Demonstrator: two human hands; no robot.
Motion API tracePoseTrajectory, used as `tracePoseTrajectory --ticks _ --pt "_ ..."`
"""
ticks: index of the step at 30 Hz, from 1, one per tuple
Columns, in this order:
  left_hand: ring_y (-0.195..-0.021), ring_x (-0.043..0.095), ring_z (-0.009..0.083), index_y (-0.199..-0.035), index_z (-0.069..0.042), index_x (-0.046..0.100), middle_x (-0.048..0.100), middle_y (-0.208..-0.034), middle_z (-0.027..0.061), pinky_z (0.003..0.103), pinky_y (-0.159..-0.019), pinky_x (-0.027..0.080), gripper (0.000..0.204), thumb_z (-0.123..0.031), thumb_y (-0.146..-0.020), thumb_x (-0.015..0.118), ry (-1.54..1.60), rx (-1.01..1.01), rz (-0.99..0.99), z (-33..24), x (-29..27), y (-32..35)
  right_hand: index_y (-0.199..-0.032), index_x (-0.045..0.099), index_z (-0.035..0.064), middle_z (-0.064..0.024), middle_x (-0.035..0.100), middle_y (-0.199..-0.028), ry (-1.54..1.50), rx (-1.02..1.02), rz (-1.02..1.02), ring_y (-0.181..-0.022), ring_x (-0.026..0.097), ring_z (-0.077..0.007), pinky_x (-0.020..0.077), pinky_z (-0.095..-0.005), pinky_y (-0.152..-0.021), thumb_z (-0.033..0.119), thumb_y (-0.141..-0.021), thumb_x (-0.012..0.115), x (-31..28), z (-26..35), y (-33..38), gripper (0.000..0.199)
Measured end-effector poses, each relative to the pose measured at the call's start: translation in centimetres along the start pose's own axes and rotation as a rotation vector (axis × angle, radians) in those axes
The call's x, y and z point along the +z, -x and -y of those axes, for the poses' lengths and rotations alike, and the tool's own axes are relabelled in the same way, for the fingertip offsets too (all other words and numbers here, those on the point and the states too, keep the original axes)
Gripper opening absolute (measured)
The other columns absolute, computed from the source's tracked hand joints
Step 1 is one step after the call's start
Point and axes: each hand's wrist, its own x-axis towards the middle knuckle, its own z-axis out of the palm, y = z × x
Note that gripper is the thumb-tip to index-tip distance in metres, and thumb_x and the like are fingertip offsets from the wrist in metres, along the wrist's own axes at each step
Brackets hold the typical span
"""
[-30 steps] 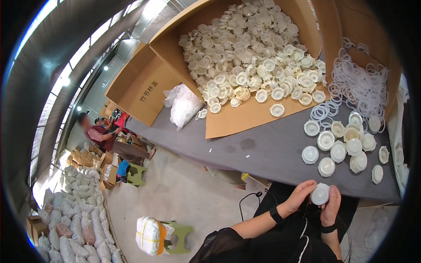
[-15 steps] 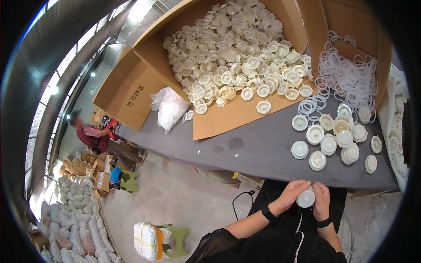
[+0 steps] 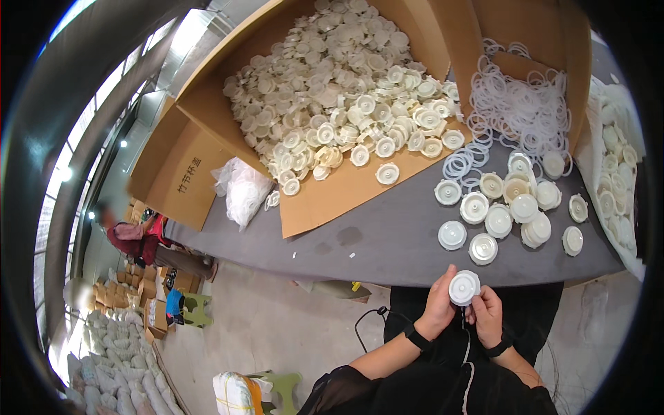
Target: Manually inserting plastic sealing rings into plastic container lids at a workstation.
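A round white plastic lid [image 3: 464,288] with a raised ring and a small centre knob is held up over my lap, just off the table's front edge. My left hand [image 3: 437,306] grips its left side, thumb pointing up along the rim. At the lower right rim, the bent fingers of my right hand [image 3: 487,315] close on the lid; its fingertips are partly hidden. Similar lids [image 3: 499,220] lie in a loose group on the grey table beyond my hands. Clear rubber-like rings [image 3: 458,165] lie behind that group.
A tipped cardboard box [image 3: 304,216] spills a heap of lids [image 3: 332,90]. Beside it, another carton [image 3: 577,83] holds many rings [image 3: 522,104]. A white sack [image 3: 612,187] of lids borders the right. A plastic bag [image 3: 243,194] lies left; a person [image 3: 135,238] stands farther off.
The lid has turned from its smooth face to its ringed face. My hands have shifted slightly left and up with it, and the right has slid lower. The whole view has also shifted.
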Motion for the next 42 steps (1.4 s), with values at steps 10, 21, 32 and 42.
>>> tracePoseTrajectory --ticks 10,21,32,42 --pt "-0.058 0.051 0.0040 -0.088 -0.006 0.054 0.057 -0.072 -0.0010 0.019 -0.047 0.039 0.023 -0.027 -0.088 0.045 -0.303 0.054 0.148 -2.1 -0.7 -0.3 -0.087 0.047 0.0020 -0.0069 0.052 -0.059 -0.130 -0.011 -0.119 -0.043 0.042 -0.0071 0.0363 -0.0180 -0.043 0.024 -0.090 0.034 -1.5 0.2 -1.2 0.025" --pt "-0.095 0.050 0.0183 -0.109 0.000 0.044 0.048 -0.108 0.0116 0.028 -0.077 0.042 0.028 -0.006 -0.082 0.049 -0.693 0.555 0.049 -3.3 0.6 -3.5 -0.087 0.050 0.0003 -0.0090 0.056 -0.064 -0.135 0.049 -0.036 -0.047 0.049 -0.0092 0.0395 -0.0186 -0.047 0.018 -0.087 0.040 -2.2 -0.1 -1.5 0.020" --pt "-0.069 0.049 0.0208 -0.080 0.002 0.052 0.051 -0.077 0.0102 0.028 -0.064 0.040 0.013 -0.010 -0.076 0.050 -1.223 0.784 0.168 -0.9 1.1 -3.3 -0.104 0.045 0.0041 -0.0052 0.052 -0.090 0.353 -0.144 0.056 -0.080 0.051 -0.0096 0.0444 -0.0233 -0.066 0.013 -0.082 0.049 -0.4 1.9 -3.6 0.024" --pt "-0.062 0.051 0.0300 -0.076 0.000 0.052 0.052 -0.070 0.0131 0.035 -0.055 0.040 0.017 -0.017 -0.073 0.053 -1.437 1.056 0.141 -0.1 0.8 -3.8 -0.097 0.042 0.0051 -0.0019 0.042 -0.067 0.424 -0.152 0.035 -0.060 0.042 -0.0109 0.0384 -0.0243 -0.058 0.012 -0.076 0.053 -0.3 1.5 -3.5 0.025"
